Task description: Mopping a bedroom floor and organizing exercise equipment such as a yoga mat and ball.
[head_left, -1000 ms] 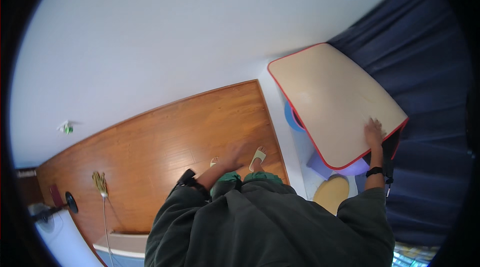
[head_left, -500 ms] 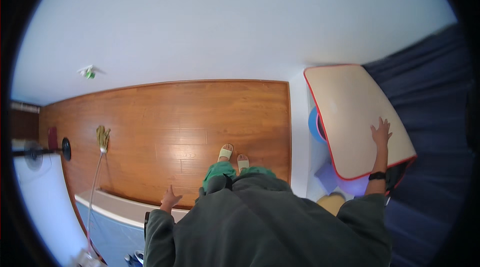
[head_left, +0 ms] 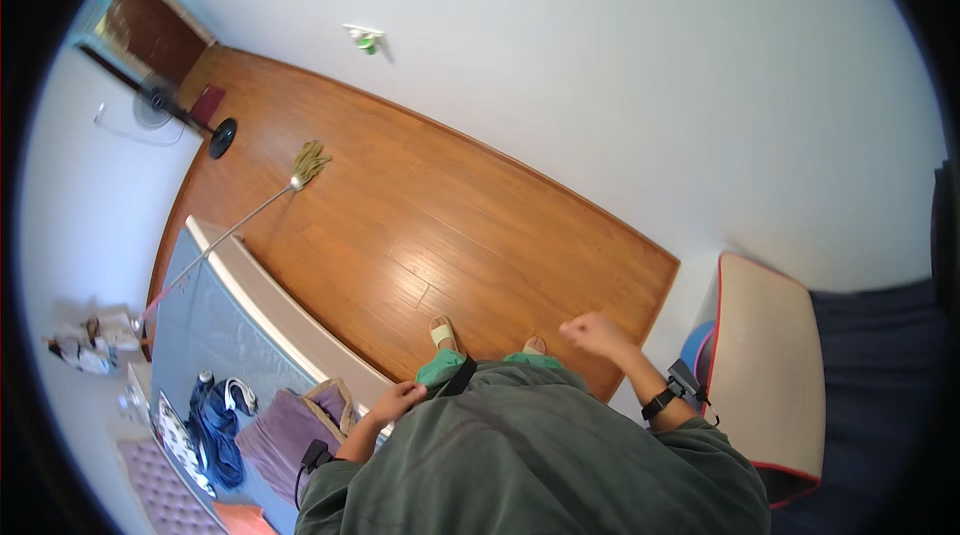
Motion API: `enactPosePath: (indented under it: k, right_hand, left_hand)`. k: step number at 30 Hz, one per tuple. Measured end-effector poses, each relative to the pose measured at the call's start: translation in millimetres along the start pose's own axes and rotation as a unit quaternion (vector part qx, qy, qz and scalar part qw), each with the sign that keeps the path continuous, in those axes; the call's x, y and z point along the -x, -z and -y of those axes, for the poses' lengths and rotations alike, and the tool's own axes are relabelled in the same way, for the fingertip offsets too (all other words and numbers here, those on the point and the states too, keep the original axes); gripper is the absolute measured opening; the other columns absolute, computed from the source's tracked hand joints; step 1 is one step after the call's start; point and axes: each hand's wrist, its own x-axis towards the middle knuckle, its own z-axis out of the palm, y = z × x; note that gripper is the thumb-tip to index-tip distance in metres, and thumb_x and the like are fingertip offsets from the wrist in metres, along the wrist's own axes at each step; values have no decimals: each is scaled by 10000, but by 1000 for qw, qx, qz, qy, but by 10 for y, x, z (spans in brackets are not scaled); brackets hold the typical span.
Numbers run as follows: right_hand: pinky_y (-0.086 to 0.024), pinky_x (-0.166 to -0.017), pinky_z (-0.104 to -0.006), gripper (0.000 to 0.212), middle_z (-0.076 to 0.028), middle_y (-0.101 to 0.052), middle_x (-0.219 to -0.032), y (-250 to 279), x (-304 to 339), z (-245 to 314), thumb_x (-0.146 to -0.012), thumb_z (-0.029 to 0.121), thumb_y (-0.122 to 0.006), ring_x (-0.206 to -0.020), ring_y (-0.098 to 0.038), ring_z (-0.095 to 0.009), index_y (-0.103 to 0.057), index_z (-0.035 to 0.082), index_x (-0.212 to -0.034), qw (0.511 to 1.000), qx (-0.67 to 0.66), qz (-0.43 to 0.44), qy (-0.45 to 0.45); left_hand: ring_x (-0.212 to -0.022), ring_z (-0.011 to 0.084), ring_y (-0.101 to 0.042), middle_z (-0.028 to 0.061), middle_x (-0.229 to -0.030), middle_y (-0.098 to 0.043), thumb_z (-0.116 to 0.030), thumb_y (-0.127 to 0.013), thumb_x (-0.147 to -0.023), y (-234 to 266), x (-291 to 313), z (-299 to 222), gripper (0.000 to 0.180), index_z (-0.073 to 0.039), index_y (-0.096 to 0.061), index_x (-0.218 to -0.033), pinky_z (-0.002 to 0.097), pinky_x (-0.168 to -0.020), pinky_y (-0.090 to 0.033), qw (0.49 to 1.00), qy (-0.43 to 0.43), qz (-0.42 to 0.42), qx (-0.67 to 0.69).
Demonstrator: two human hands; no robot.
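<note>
My left hand (head_left: 398, 402) hangs by my left hip with its fingers curled in. It is next to a black strap (head_left: 459, 376) and the green trousers (head_left: 440, 366), and nothing shows in it. Out in front of my right side, over the wooden floor, my right hand (head_left: 597, 335) is loosely closed and looks empty. Both wrists wear dark bands with small devices. The beige board-like top with red edging (head_left: 770, 375) stands to the right, apart from my right hand.
To the left is a bed with a blue surface (head_left: 190, 285), bearing a purple cloth (head_left: 285, 432) and blue jeans (head_left: 222, 435). A mop (head_left: 308, 167) leans across its far end. Farther off stands a black fan (head_left: 222, 138). A dark curtain (head_left: 885, 385) hangs at the right.
My right hand has left the beige top, come inward and closed. My left hand has drawn in to my hip, its fingers now curled. The view has turned, showing more of the bed.
</note>
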Motion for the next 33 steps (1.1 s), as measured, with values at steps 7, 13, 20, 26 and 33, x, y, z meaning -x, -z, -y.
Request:
enactPosePath:
  k: [7, 13, 20, 26, 33]
  right_hand:
    - [-474, -919, -364, 529, -151, -665, -1172, -1171, -967, 541, -906, 401, -607, -1070, -612, -237, -570, 53, -1302, 895, 38, 427, 123]
    - [-507, -638, -304, 179, -51, -670, -828, -1560, -1866, 1664, -887, 210, -668, -706, -616, -147, -665, 38, -938, 906, 158, 394, 2]
    - [-456, -532, -276, 135, -1, -600, -669, -1963, -3100, 2947, -837, 123, -718, -580, -553, -103, -621, 73, -757, 938, 44, 330, -92]
    - [-510, -537, -335, 91, -68, -645, -664, -2106, -4457, 3435, -840, 92, -662, -562, -621, -164, -667, 25, -779, 973, 128, 187, -29]
    - [-518, -524, -338, 180, -138, -669, -639, -2200, -6282, 4714, -827, 65, -549, -566, -660, -190, -696, -7, -752, 880, 393, 267, 8]
  left_hand:
    - [-763, 198, -658, 124, -818, -691, -425, -721, -813, 665, 341, 1187, 396, -50, -712, -941, 354, -706, -516, 998, 30, -22, -59]
    - [-928, 313, -671, 153, -990, -704, -385, -676, -808, 1484, 303, 1631, 336, -104, -699, -991, 415, -807, -519, 981, 55, -152, -112]
    - [-1064, 323, -638, 140, -1079, -690, -229, -617, -787, 3326, 478, 2011, 345, -149, -674, -1118, 432, -895, -503, 926, 237, -270, -117]
    - [-1027, 338, -643, 154, -1049, -694, -268, -622, -819, 4564, 374, 2824, 326, -137, -679, -1112, 431, -881, -502, 903, 198, -380, -9]
    - [-904, 344, -669, 164, -967, -706, -349, -644, -847, 6144, 490, 2759, 364, -95, -679, -1105, 427, -799, -517, 896, 110, -428, 39]
